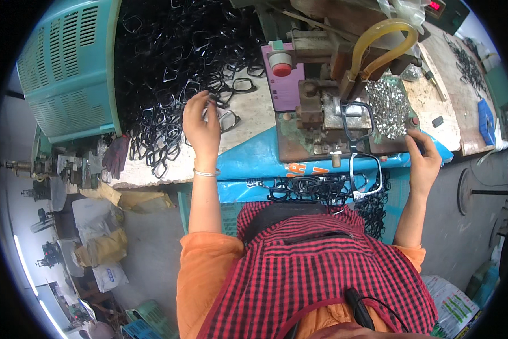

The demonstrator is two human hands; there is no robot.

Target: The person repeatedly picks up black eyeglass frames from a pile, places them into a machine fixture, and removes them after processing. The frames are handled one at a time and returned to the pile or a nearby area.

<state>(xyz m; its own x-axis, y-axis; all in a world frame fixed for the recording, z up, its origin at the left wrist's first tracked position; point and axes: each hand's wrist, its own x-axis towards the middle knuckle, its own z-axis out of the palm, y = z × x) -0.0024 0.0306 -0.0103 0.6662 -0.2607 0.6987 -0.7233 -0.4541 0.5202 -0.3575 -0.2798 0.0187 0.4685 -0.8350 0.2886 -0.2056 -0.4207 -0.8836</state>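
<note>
My left hand [204, 123] is at the near edge of a big heap of black eyeglass frames [190, 46], its fingers around part of one frame; how firmly is hard to see. Close to its fingertips lies a frame with a pale inner rim [229, 120]. A black eyeglass front [353, 144] sits at the jig of a small press [340, 112], its lower rim sticking out over the table edge. My right hand [423, 154] is beside the press base's right corner, fingertips near a red button [414, 121], thumb and fingers apart, holding nothing.
Metal chips [387, 108] are piled right of the jig. A teal plastic crate [67, 72] stands at the left, a dark glove [116, 156] below it. More frames [309, 188] lie on blue plastic sheeting [249, 156] before my lap. A yellow hose [381, 29] loops above the press.
</note>
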